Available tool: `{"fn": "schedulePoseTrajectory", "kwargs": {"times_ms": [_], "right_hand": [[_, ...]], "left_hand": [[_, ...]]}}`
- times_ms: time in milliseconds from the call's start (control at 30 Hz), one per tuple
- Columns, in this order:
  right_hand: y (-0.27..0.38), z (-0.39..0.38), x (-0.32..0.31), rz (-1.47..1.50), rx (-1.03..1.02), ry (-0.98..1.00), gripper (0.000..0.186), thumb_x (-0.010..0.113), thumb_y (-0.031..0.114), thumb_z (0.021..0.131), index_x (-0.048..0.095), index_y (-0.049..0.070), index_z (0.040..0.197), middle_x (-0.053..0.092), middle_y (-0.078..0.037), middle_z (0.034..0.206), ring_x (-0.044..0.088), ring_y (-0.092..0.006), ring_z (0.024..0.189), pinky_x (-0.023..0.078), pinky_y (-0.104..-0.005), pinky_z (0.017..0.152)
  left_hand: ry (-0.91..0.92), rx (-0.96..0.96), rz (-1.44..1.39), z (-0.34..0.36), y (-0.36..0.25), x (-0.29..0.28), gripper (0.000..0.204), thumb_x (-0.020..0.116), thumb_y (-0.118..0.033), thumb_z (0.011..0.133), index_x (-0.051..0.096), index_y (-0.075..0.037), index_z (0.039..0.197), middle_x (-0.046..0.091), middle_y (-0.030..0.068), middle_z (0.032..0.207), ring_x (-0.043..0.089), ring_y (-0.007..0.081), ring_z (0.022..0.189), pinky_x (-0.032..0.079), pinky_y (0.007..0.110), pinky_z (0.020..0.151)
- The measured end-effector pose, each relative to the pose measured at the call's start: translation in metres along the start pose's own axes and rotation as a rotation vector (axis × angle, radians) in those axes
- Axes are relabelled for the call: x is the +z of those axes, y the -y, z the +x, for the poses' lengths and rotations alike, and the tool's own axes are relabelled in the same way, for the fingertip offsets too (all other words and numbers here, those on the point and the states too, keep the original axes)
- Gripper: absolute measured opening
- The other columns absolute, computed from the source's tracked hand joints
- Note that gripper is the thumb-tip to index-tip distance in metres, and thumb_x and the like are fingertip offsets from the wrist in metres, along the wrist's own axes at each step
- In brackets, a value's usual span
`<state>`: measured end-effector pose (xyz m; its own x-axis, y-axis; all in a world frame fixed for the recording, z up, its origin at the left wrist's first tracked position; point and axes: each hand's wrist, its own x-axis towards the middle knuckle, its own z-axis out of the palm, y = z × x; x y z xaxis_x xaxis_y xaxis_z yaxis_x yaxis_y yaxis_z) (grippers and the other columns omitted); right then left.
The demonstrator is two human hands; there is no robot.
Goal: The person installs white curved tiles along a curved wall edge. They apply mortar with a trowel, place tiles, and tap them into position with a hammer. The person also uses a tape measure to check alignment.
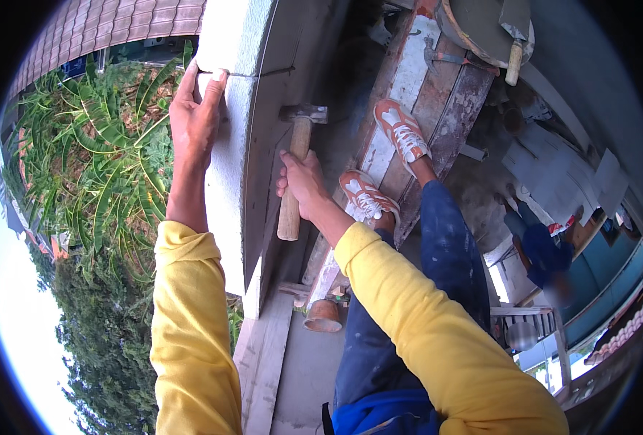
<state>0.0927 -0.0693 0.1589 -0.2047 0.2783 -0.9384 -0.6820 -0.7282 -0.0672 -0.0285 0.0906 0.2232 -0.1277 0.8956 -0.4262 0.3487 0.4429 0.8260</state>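
Note:
My right hand is wrapped round the wooden handle of a hammer. The hammer's short metal head lies beside the inner, shaded face of a pale block wall. My left hand rests against the wall's bright outer side, thumb and fingers apart. Its fingertips are at a thin dark line that crosses the wall; whether this is a joint or a wire I cannot tell. Part of the left hand's fingers is hidden. Both forearms are in yellow sleeves.
My shoes stand on a plank scaffold. On it lie a claw hammer and a mortar tub with a trowel. A small bucket is near the planks' end. Far below, a person stands; greenery lies beyond the wall.

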Motion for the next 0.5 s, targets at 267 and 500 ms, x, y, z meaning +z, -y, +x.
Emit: {"fn": "schedulePoseTrajectory", "kwargs": {"times_ms": [267, 500], "right_hand": [[0.006, 0.0, 0.0, -0.039, -0.014, 0.009, 0.029, 0.067, 0.022, 0.106, 0.04, 0.013, 0.113, 0.05, -0.004, 0.083, 0.051, -0.0121, 0.057, 0.047, -0.0318, 0.049], [0.002, -0.002, -0.007, -0.109, -0.061, -0.004, 0.03, 0.064, 0.021, 0.107, 0.04, 0.006, 0.116, 0.049, -0.004, 0.08, 0.051, -0.0126, 0.055, 0.047, -0.0311, 0.047]], "left_hand": [[-0.025, 0.023, 0.028, 0.003, 0.001, -0.001, 0.061, 0.079, -0.025, 0.1, 0.058, -0.001, 0.151, 0.072, 0.0008, 0.117, 0.059, 0.0043, 0.088, 0.047, 0.022, 0.075], [-0.001, -0.009, -0.001, 0.003, -0.001, 0.004, 0.064, 0.08, -0.026, 0.098, 0.058, 0.0, 0.151, 0.073, 0.0068, 0.122, 0.064, 0.0116, 0.105, 0.051, 0.028, 0.093]]}}
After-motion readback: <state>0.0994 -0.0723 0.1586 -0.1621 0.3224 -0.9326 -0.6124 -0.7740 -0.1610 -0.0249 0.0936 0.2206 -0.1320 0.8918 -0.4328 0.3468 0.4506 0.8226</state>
